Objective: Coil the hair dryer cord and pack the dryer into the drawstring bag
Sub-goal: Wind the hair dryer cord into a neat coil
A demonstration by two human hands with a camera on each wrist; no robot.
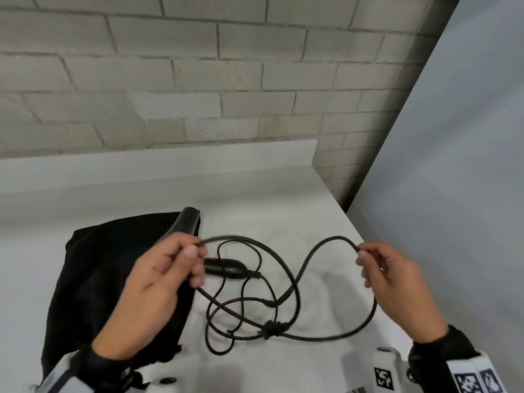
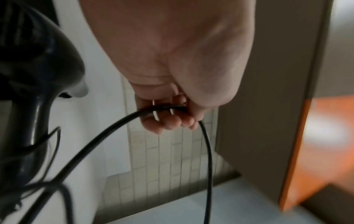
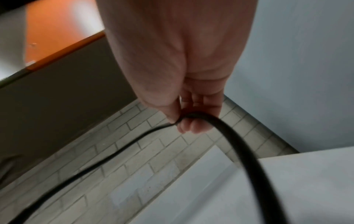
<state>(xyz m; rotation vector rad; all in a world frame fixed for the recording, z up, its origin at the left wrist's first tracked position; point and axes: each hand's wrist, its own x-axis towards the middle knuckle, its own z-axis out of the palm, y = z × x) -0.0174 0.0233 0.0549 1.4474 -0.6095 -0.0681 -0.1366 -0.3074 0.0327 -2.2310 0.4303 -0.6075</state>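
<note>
The black hair dryer (image 1: 188, 221) lies on the black drawstring bag (image 1: 113, 279) on the white counter, mostly hidden behind my left hand; its handle (image 2: 36, 128) shows in the left wrist view. Its black cord (image 1: 306, 268) runs in loose loops over the counter, crossing thin drawstrings with a knot (image 1: 273, 329). My left hand (image 1: 190, 251) pinches the cord (image 2: 162, 108) above the counter. My right hand (image 1: 361, 255) pinches a raised bend of the same cord (image 3: 197, 115) farther right. An oval black part (image 1: 226, 266) lies under the loops.
The white counter (image 1: 312, 208) ends at a raised back lip against a grey brick wall (image 1: 198, 80). A pale panel (image 1: 453, 165) stands along the counter's right edge. Marker tags (image 1: 384, 378) sit on my wrist gear at the bottom.
</note>
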